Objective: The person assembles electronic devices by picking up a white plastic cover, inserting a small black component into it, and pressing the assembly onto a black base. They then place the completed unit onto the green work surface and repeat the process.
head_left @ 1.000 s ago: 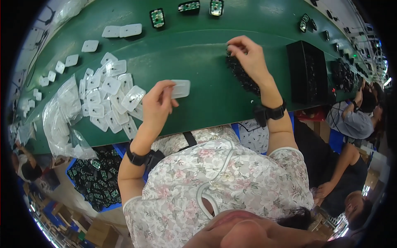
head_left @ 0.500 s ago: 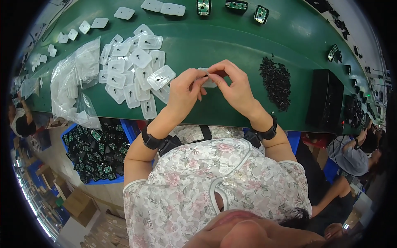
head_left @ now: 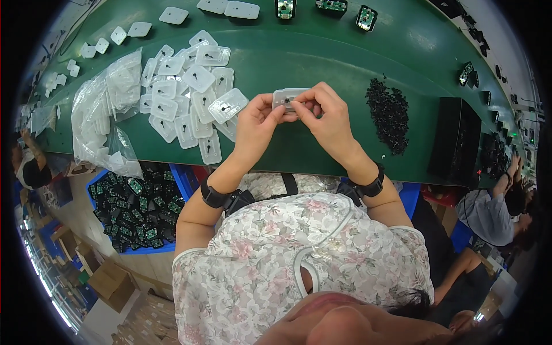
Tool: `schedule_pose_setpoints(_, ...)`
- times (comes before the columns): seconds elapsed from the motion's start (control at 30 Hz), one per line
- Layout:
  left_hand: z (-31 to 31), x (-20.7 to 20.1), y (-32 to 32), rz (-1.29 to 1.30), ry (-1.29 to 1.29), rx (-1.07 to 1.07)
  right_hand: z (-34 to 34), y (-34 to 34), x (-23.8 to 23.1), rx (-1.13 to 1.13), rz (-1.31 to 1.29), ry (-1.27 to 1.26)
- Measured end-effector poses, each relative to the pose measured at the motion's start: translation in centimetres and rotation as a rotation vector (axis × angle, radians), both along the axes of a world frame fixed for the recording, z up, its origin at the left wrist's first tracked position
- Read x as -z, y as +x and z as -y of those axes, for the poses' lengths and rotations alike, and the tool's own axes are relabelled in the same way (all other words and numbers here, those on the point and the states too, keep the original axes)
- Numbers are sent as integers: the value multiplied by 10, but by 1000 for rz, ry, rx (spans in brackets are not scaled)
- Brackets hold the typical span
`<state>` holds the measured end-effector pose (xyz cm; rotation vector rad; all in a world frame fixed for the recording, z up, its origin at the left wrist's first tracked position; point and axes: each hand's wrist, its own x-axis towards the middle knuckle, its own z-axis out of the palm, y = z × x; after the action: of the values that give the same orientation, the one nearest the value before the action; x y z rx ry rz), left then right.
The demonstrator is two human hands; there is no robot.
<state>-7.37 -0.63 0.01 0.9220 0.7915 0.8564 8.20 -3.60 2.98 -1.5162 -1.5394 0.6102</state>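
A translucent white plastic cover (head_left: 291,92) is held up above the front of the green table, between both my hands. My left hand (head_left: 256,122) pinches its left end, thumb in front and fingers behind. At the middle of the cover sits a small black part (head_left: 287,101). The thumb and forefinger of my right hand (head_left: 326,118) close on this part, partly hiding it. Left of my hands lies a heap of similar covers (head_left: 198,79), many with a black piece in the centre. Right of them is a pile of small black parts (head_left: 388,115).
A clear plastic bag (head_left: 106,103) lies at the table's left. A black box (head_left: 455,141) stands at the right. Covers and green circuit boards in black housings (head_left: 366,18) line the far side. A blue bin (head_left: 155,249) of such housings stands below left. Co-workers sit at both sides.
The cover has come up into clearer view between my hands, its face now showing. My left hand has turned slightly and grips its left end. The rest of the table looks the same.
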Motion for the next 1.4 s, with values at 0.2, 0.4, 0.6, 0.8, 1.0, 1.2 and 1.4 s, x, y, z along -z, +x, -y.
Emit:
schedule_pose_setpoints(0.2, 1, 6, 2, 83, 88, -27, -2, 0, 0, -14, -158, -147)
schedule_pose_setpoints(0.4, 1, 9, 5, 44, 189, -51, -6, 5, 1, -46, -270, -235)
schedule_pose_setpoints(0.6, 1, 7, 13, -49, 348, -182, -10, 3, 16, -38, -405, -260)
schedule_pose_setpoints(0.8, -3, 14, 11, -92, 469, -203, -10, -7, 24, 5, -438, -180)
schedule_pose_setpoints(1.0, -1, 15, 7, -41, 346, -188, -7, -15, 25, 12, -19, 105)
schedule_pose_setpoints(1.2, 0, -2, 0, 77, 173, -125, -4, 1, 6, 86, -133, 100)
schedule_pose_setpoints(1.4, -1, -1, 0, 2, 182, -22, -9, 15, -1, -131, -216, -320)
